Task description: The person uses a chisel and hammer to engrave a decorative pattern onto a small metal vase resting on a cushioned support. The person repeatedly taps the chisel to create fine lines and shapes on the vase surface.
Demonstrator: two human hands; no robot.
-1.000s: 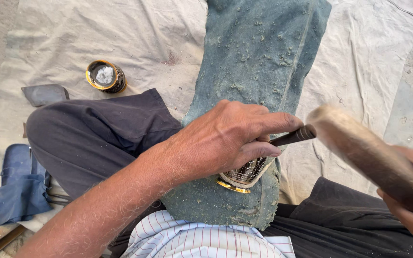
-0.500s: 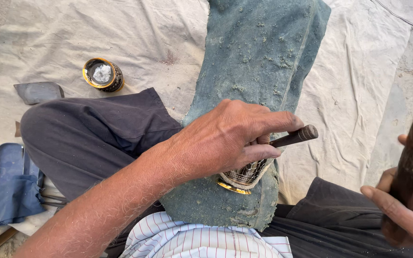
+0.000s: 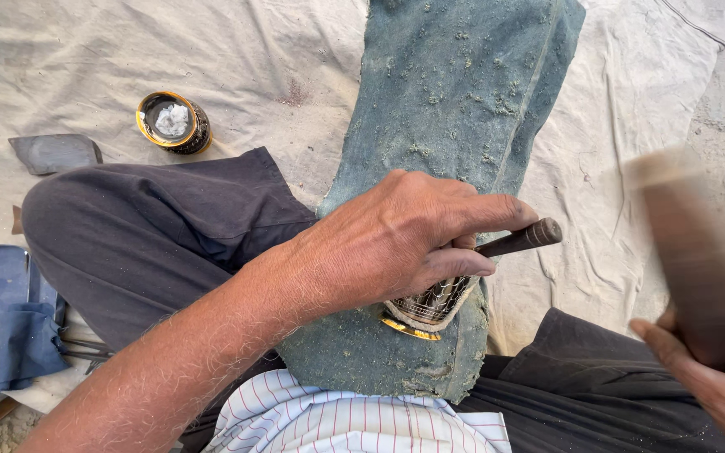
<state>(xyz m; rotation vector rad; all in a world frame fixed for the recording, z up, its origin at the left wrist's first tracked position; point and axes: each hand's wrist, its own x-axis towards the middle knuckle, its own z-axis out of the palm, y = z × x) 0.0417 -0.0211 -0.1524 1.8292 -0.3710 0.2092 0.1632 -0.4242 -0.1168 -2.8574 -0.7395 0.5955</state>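
Note:
My left hand grips a dark metal chisel and presses a small patterned cup with a gold rim against a long green cloth-covered block that lies over my lap. My right hand is at the lower right, closed round the handle of a wooden mallet. The mallet is blurred by motion and stands to the right of the chisel's end, apart from it.
A round gold-rimmed container with white stuff inside stands on the pale ground sheet. A flat dark stone lies at the left. A blue sandal and blue cloth lie by my left knee.
The mallet in my right hand has swung: it was close to the chisel's end, then off at the right edge, and is now raised and blurred. My left hand has stayed put.

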